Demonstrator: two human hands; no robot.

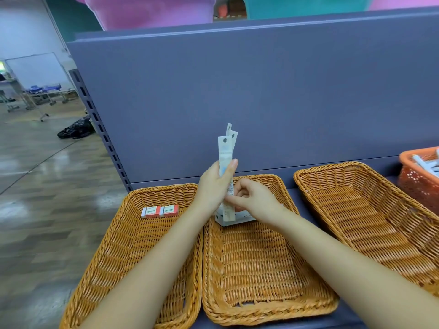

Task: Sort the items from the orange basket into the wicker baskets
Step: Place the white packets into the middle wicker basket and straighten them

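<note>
My left hand (215, 186) grips a bundle of long white packets (226, 148) upright over the middle wicker basket (256, 269). My right hand (251, 200) pinches the lower end of the bundle. A white box (240, 219) lies at the far end of the middle basket, partly hidden by my hands. Two small red and white eraser boxes (159, 211) sit in the left wicker basket (133, 252). The right wicker basket (370, 217) holds nothing. The orange basket (418, 176) stands at the far right edge with white items inside.
All baskets sit on a purple-grey shelf (292, 193) with a tall back panel (261, 96). Pink and teal bins (152, 10) stand on the shelf above. To the left is open wooden floor with a black bag (76, 131).
</note>
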